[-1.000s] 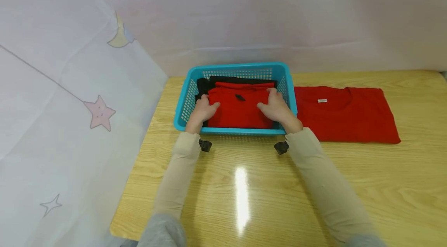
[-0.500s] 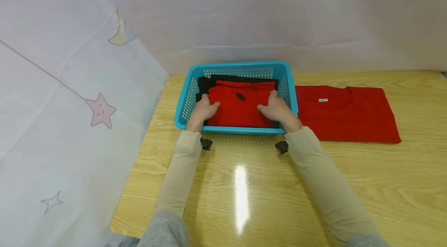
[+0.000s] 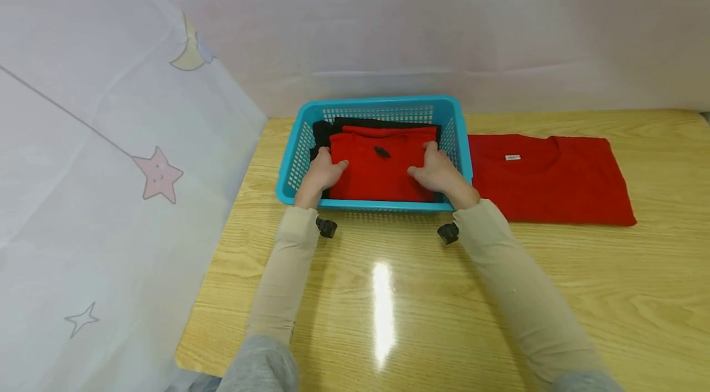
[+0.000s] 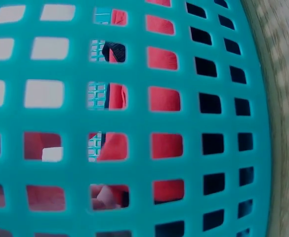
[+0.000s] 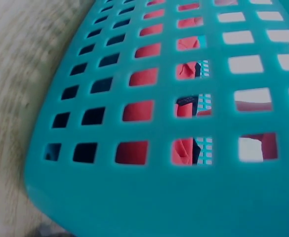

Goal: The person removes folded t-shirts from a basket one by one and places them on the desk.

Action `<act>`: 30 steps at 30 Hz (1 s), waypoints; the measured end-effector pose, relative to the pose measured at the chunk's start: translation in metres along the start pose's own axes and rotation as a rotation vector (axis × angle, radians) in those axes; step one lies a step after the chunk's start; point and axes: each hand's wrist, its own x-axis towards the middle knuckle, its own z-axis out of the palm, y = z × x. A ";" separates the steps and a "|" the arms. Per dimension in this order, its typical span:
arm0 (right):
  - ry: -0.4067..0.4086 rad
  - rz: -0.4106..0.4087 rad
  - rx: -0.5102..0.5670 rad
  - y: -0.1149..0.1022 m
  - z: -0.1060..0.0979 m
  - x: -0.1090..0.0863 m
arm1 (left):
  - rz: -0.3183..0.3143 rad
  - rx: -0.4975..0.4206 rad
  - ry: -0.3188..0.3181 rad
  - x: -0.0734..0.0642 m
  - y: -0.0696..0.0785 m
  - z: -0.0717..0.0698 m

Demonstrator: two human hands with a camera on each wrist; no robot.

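Inside the blue plastic basket [image 3: 383,205] lies a folded red T-shirt [image 3: 383,177] with a dark tag at its neckline. My left hand [image 3: 324,171] holds its left side, thumb on top and fingers down along the edge. The right side is held by my right hand [image 3: 440,172] in the same way. Black folded clothing [image 3: 323,132] shows behind and to the left of it, along with another red fold at the back. Both wrist views look at the basket wall [image 4: 138,74], with red cloth [image 4: 165,100] above black layers through the holes.
A second folded red T-shirt [image 3: 560,191] with a white label lies on the wooden table [image 3: 421,293], just right of the basket. A pale sheet [image 3: 471,28] hangs behind the table, and a star-printed sheet [image 3: 111,244] hangs along the left.
Both hands stay at the shirt's sides. The shirt's upper edge looks slightly flatter and smoother; the basket and the other shirt have not moved.
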 end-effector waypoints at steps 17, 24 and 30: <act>-0.014 0.023 -0.009 -0.001 -0.003 0.001 | -0.009 -0.056 -0.043 -0.001 0.001 -0.002; 0.020 -0.011 0.042 0.001 -0.003 0.002 | 0.022 -0.112 -0.049 0.000 0.000 -0.001; 0.089 -0.033 0.248 0.002 -0.005 0.004 | 0.055 -0.349 -0.035 0.000 -0.001 -0.002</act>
